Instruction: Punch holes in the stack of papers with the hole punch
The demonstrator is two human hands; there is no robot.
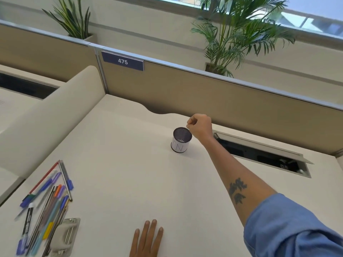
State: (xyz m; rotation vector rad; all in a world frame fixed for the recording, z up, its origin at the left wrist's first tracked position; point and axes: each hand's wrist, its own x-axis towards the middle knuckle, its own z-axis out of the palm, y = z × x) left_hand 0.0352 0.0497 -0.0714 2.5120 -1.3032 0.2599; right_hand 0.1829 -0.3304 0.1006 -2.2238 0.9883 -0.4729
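Pens point(46, 206) lie in a loose fan at the lower left of the frame, and just right of their lower ends sits a grey metal-and-plastic object point(65, 236) that may be the hole punch, though blur keeps me from being sure. No stack of papers shows anywhere in view, so where it lies cannot be told. Moving right along the bottom edge, the left hand point(146, 240) rests palm down on the pale tabletop point(115, 173), its fingers point(153, 226) spread flat and holding nothing. Further right and higher, near the middle of the frame, a mesh pen cup point(181, 141) stands upright; it looks empty. The right hand point(201, 127) reaches out over the cup's far rim, its fingers point(191, 121) curled and pinched together; whether they hold something small or just touch the rim I cannot tell. Right of that, an open cable hatch point(263, 154) is cut into the tabletop. Judging by this, the punching itself has not begun; the work seems to be at the clearing or setting-up stage. The next move would call for finding the papers, squaring the stack, and bringing the punch to one edge.
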